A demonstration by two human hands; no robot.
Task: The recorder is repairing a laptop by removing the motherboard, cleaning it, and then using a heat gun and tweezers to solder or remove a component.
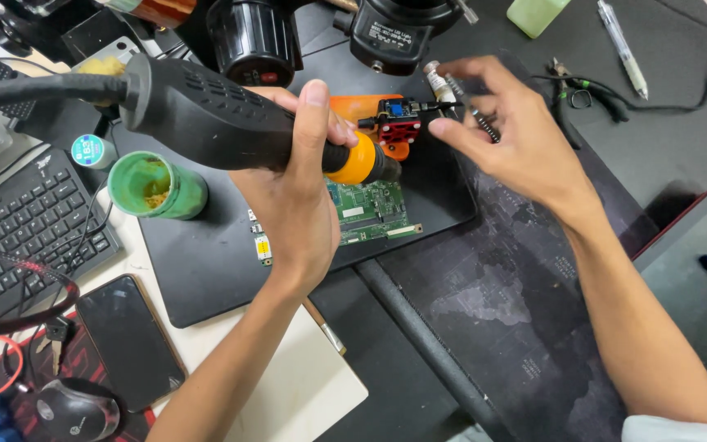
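My left hand (296, 192) grips a black hot-air tool handle (206, 115) with an orange collar (358, 160), its nozzle end pointing down at a green circuit board (370, 209) on a black work mat (214, 262). My right hand (505, 131) hovers to the right of the board with fingers spread, pinching a thin silver tool (460, 98) with a pale tip. A small red and black clamp (398, 123) on an orange holder (362, 106) sits just behind the board, close to the fingers of my right hand.
A green tub (157, 187) stands left of the mat, beside a black keyboard (22, 225). A phone (128, 340) and mouse (75, 409) lie at front left. Microscope lenses (394, 33) hang behind. Pliers (570, 90), a pen (623, 49) and cables lie at right.
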